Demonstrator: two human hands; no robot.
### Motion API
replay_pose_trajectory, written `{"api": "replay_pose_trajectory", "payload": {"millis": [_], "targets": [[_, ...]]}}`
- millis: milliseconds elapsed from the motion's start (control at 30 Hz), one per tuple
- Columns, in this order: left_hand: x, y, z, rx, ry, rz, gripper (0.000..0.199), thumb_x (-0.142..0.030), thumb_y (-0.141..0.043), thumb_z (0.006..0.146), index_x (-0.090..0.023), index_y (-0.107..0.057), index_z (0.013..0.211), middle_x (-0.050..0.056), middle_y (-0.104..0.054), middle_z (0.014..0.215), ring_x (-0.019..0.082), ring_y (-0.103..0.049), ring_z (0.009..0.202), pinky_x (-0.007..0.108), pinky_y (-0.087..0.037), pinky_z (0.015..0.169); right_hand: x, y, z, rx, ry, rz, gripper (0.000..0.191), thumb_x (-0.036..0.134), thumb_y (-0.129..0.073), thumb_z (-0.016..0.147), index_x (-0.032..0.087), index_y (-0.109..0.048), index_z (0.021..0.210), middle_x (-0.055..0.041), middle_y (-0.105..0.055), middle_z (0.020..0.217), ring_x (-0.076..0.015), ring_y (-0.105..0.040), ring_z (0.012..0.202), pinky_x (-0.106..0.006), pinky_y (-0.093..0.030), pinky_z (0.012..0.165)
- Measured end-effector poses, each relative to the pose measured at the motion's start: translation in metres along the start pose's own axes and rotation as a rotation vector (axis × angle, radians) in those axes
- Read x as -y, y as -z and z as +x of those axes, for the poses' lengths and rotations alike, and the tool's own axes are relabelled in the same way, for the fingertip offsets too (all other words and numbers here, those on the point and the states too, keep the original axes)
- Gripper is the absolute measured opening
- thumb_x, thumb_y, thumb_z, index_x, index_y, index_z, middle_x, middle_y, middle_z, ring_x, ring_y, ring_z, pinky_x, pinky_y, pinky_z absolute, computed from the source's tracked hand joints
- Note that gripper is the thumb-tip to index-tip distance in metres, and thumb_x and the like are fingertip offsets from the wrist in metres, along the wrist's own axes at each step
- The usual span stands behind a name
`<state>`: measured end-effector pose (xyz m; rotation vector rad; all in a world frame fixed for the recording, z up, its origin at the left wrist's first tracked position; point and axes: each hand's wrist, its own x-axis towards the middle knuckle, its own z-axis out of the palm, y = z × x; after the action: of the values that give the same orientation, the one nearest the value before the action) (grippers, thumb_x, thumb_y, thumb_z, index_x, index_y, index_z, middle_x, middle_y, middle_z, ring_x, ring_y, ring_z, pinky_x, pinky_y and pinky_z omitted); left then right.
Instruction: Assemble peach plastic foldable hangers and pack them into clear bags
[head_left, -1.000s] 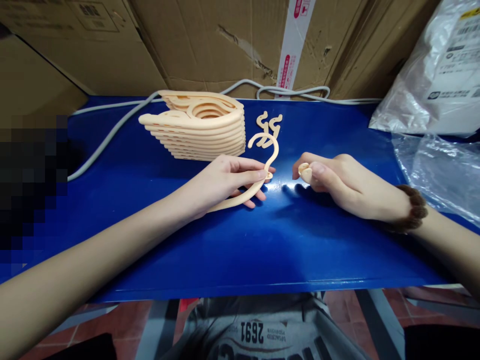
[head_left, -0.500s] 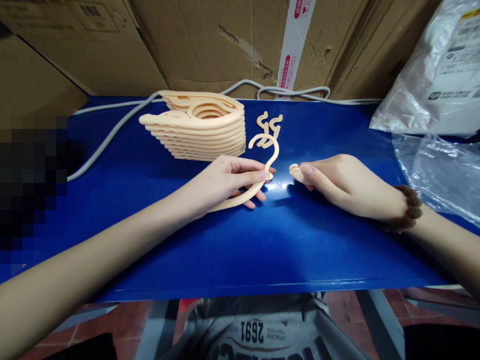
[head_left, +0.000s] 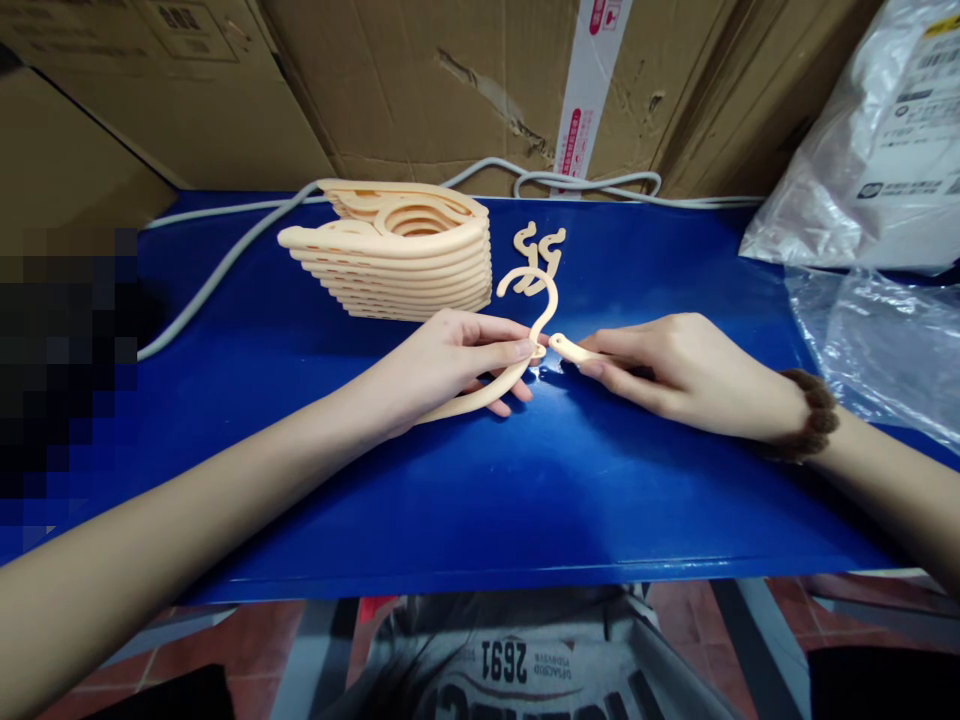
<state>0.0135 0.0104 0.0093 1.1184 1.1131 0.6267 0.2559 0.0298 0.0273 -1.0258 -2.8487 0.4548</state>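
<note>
My left hand is closed on a cream plastic hanger piece, its curved hook pointing up and away from me; part of the piece is hidden under the palm. A small round end shows beside my left thumb. Just to the right, my right hand pinches a small cream hanger arm, whose holed round end points at the hook piece. A narrow gap seems to separate the two pieces. The rest of the arm is hidden in my right fingers.
A stack of cream folding hangers stands behind my left hand. Two small hooked pieces lie right of it on the blue table. Behind are a grey cable and cardboard boxes; a plastic bag is at right.
My right hand has turned the small arm, so its holed end now shows flat and sits closer to the hook piece. My left hand has stayed in place.
</note>
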Motion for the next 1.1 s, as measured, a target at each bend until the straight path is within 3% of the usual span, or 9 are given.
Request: {"api": "replay_pose_trajectory", "payload": {"millis": [133,300,533,767,1100], "targets": [[0.0011,0.0004,0.0002,0.006,-0.004,0.004,0.017,-0.023,-0.071,0.093,-0.017,-0.08,0.106,0.006,-0.077,0.085,0.016,-0.074,0.073,0.02,-0.06,0.058,-0.0031,-0.0003,-0.0012,0.006,0.056,-0.01,0.043,0.04,-0.038,0.106,0.018,-0.074,0.108,-0.0057,-0.076,0.088,-0.017,-0.064,0.067,-0.03,-0.035,0.06],[0.0009,0.0002,-0.0015,0.002,-0.005,-0.011,0.021,-0.025,-0.069,0.095,-0.018,-0.08,0.111,0.004,-0.074,0.075,0.014,-0.072,0.069,0.017,-0.058,0.054,-0.0032,-0.0014,-0.0038,-0.022,0.139,-0.068,0.04,0.034,-0.038,0.106,0.019,-0.073,0.121,-0.0068,-0.079,0.104,-0.0183,-0.071,0.078,-0.028,-0.041,0.063],[-0.0007,-0.0003,-0.0021,0.013,-0.015,-0.009,0.022,-0.027,-0.068,0.096,-0.019,-0.08,0.112,0.003,-0.072,0.073,0.013,-0.069,0.065,0.015,-0.054,0.048,-0.0024,-0.0059,-0.0055,-0.09,0.199,-0.233,0.042,0.033,-0.038,0.108,0.015,-0.071,0.126,-0.0101,-0.078,0.105,-0.0203,-0.073,0.082,-0.03,-0.044,0.064],[-0.0015,0.0018,-0.002,0.041,0.001,0.007,0.024,-0.029,-0.069,0.096,-0.02,-0.08,0.114,0.003,-0.07,0.066,0.011,-0.066,0.058,0.014,-0.052,0.047,-0.0044,-0.0071,-0.0038,-0.137,0.198,-0.26,0.043,0.035,-0.039,0.109,0.015,-0.071,0.129,-0.0095,-0.076,0.094,-0.0192,-0.069,0.078,-0.031,-0.045,0.066],[-0.0003,0.0056,-0.0016,0.11,-0.01,-0.019,0.014,-0.03,-0.074,0.092,-0.022,-0.082,0.101,0.003,-0.075,0.08,0.015,-0.073,0.076,0.015,-0.058,0.052,-0.0041,-0.0065,-0.0044,-0.114,0.201,-0.16,0.041,0.035,-0.041,0.109,0.017,-0.07,0.131,-0.0092,-0.078,0.109,-0.0205,-0.074,0.092,-0.029,-0.049,0.071]]}}
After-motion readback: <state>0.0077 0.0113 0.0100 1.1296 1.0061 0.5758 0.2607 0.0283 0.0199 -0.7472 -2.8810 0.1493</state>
